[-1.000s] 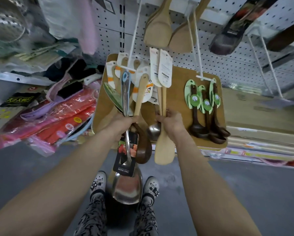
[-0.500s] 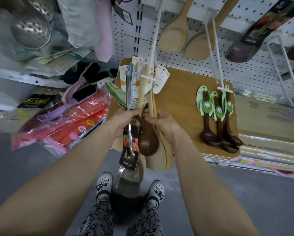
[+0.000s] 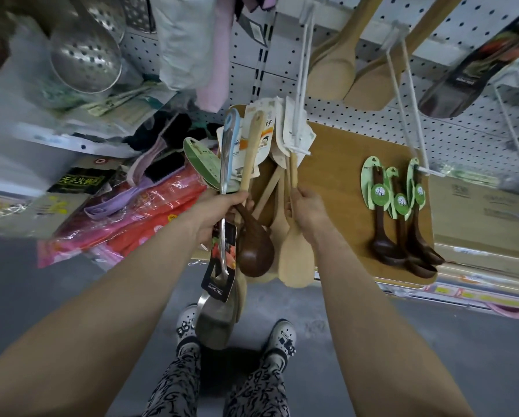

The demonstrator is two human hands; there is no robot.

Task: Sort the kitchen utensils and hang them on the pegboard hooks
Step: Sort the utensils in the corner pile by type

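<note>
I see L hand [image 3: 222, 210] clamped on utensil bundle [image 3: 256, 251], handles up, bowls down. R hand [image 3: 308, 210], just right, grips wooden spatula [image 3: 294, 260]: long axis upright, blade down, top end at pegboard hook [image 3: 302, 79].

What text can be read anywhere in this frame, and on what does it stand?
"HONG DAYU": black card on the metal spatula that the left hand grips.
Too blurred to read: yellow characters on the black packet; print on the green tags of the dark ladles; the white paper tags; the black sleeve hanging top right.
</note>
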